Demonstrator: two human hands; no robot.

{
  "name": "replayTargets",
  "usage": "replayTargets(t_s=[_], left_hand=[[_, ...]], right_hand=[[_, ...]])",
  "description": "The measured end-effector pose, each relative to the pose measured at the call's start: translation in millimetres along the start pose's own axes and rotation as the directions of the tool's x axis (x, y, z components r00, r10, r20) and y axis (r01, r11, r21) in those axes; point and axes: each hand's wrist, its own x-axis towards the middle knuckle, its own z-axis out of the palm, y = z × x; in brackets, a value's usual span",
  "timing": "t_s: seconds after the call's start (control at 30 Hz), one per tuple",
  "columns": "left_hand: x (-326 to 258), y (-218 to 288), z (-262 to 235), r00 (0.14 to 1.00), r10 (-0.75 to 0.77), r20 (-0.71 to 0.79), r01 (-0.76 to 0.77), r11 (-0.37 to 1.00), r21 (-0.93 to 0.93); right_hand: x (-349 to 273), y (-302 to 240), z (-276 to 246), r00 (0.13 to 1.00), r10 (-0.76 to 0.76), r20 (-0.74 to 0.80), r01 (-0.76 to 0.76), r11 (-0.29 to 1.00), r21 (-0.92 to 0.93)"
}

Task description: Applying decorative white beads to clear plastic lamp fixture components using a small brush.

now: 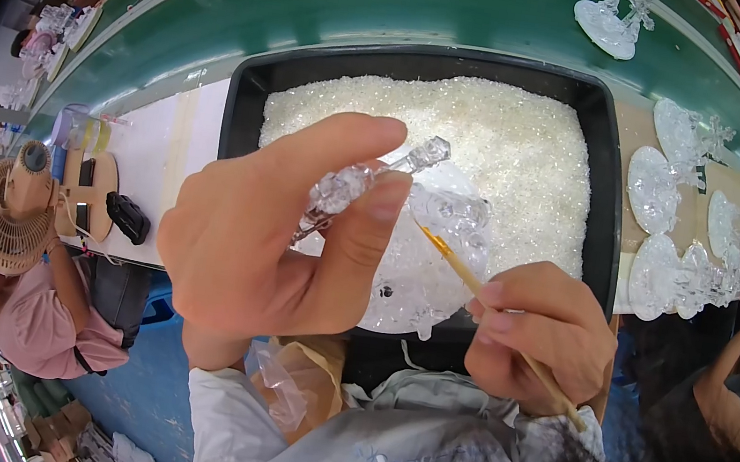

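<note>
My left hand pinches a small clear, faceted piece between thumb and fingers, raised over the tray. My right hand grips a thin paintbrush like a pen. Its yellowish tip points toward the clear piece but looks apart from it. Beneath both hands, a larger clear round ornament rests at the tray's near side, partly hidden by my left hand. Sparkling whitish granules fill the black tray.
More clear ornaments on round bases stand on the right. Another clear ornament lies on the green surface beyond the tray. A black case and a beige fan are at left. People sit on both sides.
</note>
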Motion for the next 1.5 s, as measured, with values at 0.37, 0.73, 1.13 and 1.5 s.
replayTargets(t_s=[0.37,0.73,1.13,1.5], left_hand=[[-1,-5,2,0.999,0.038,-0.022,-0.039,0.998,-0.051],[3,-1,3,0.977,0.175,-0.126,-0.175,0.985,0.007],[3,1,3,0.976,0.202,-0.086,-0.195,0.977,0.087],[40,-17,-6,0.993,-0.091,-0.07,0.097,0.991,0.089]], right_hand=[[1,-2,-13,0.992,-0.016,0.125,0.02,0.999,-0.034],[0,-10,-26,0.966,-0.139,0.218,0.169,0.978,-0.126],[-8,1,-13,0.979,-0.196,0.062,0.203,0.97,-0.134],[20,-19,-103,0.966,0.005,-0.26,0.009,0.999,0.052]])
